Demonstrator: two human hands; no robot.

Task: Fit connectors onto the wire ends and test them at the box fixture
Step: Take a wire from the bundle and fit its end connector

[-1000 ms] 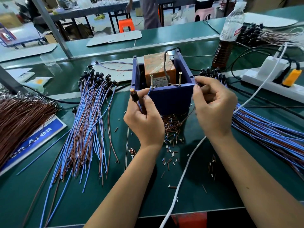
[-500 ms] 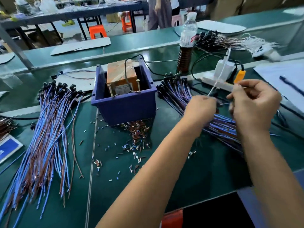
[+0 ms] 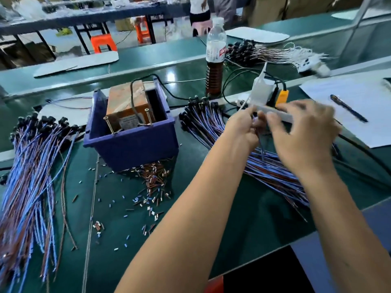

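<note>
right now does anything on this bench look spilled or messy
Yes. Small cut bits, blue, brown and pale, lie strewn loose over the green mat in front of the blue box fixture, thickest against its front wall. They look like wire offcuts or small sleeves; too small to tell which. Nothing looks damaged.
</note>
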